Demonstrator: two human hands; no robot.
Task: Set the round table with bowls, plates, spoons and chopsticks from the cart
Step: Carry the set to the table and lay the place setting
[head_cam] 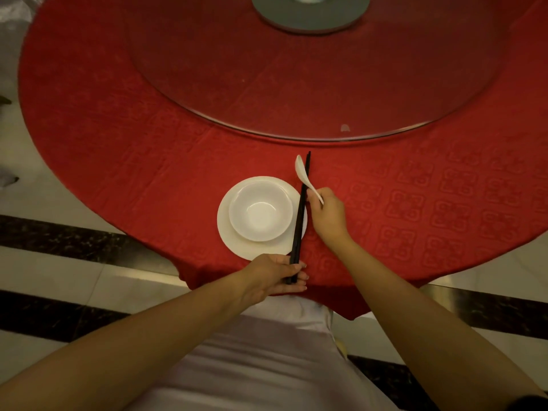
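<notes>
Left hand (277, 272) pinches chopsticks (301, 215) by the butts, aligning them beside the plate (234, 244); right hand (326, 215) grips spoon (305, 176) clear, ready to set.

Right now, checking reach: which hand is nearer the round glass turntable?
Right. The right hand lies partway to the glass turntable; the left hand is back at the red table's edge.

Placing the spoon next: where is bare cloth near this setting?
Bare cloth lies right of the right hand, up to the glass turntable, and left of the plate. Crowded: the plate's right edge, where chopsticks, spoon and left hand meet.
</notes>
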